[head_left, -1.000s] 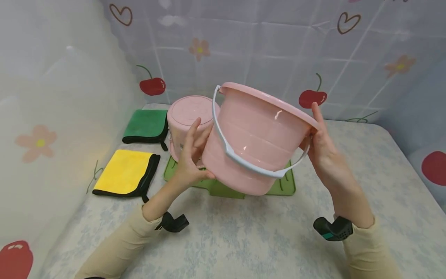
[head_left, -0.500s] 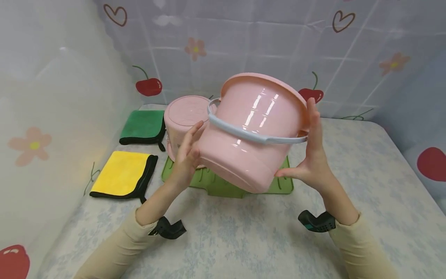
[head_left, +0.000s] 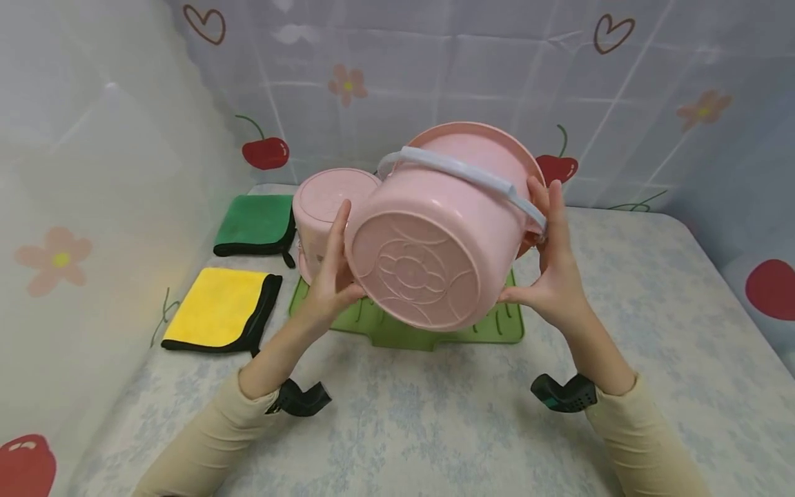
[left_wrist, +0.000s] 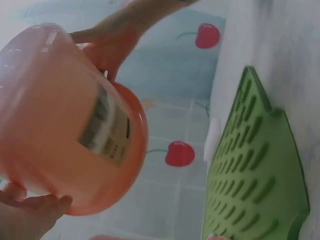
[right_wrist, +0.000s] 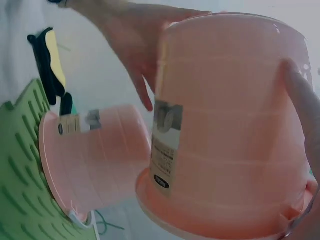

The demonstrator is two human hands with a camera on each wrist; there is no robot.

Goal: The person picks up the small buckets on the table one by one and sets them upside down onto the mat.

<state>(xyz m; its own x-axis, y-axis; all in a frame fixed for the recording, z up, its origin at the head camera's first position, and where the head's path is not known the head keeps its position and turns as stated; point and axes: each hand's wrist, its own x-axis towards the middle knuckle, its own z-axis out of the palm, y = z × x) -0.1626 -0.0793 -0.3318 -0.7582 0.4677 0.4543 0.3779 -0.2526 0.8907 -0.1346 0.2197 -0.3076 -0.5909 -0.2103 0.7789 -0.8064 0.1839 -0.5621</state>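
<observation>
A pink bucket (head_left: 415,266) with a pale grey-blue handle (head_left: 459,169) is held in the air, tilted so that its patterned base faces the head camera. My left hand (head_left: 332,279) holds its lower left side, the fingers spread up the wall and the thumb near the base. On the other side my right hand (head_left: 553,269) grips it, thumb at the lower wall and fingers up by the rim. The right wrist view shows a paper label (right_wrist: 166,145) on the wall. Behind, a second pink bucket (head_left: 335,193) stands upside down on a green ridged mat (head_left: 404,335).
A folded green cloth (head_left: 254,221) and a folded yellow cloth (head_left: 220,307), both black-edged, lie on the left of the patterned tabletop (head_left: 422,414). A printed curtain (head_left: 459,76) stands along the back and sides.
The held bucket has turned so that its base now faces the head camera. Its handle has swung up across the wall. My right hand has shifted its hold lower, its thumb now near the base.
</observation>
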